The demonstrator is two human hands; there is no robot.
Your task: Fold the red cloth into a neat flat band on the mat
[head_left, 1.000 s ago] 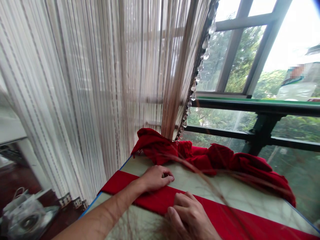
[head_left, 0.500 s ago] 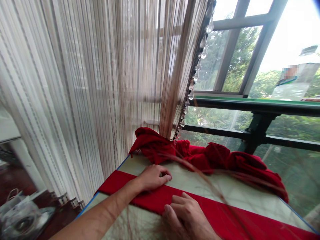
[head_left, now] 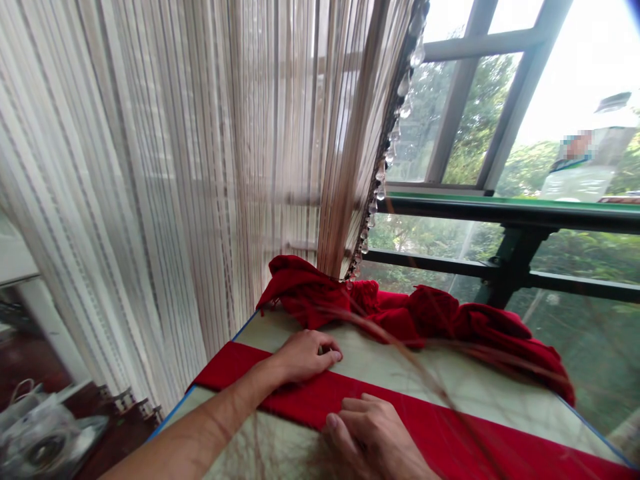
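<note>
A red cloth (head_left: 440, 427), folded into a long flat strip, lies diagonally across a pale green table (head_left: 400, 370) with blue edging. My left hand (head_left: 309, 353) rests on the strip's far edge, fingers curved down past it, with a gap between thumb and forefinger. Nearer to me, my right hand (head_left: 373, 427) lies over the strip's near edge. Its fingers are curled under and the thumb is beside them; whether they pinch the cloth is hidden. More red fabric (head_left: 390, 310), bunched and crumpled, runs along the table's far side.
A striped string curtain (head_left: 165, 167) hangs at left and behind the table, with clear bead drops (head_left: 381, 170) along its edge. A dark railing (head_left: 450, 208) and windows stand at right; a plastic bottle (head_left: 585, 167) sits there. Plastic-wrapped items (head_left: 43, 440) lie low left. Blurred hair strands cross the foreground.
Both hands and the cloth stay almost exactly where they were. Only the camera view has shifted very slightly.
</note>
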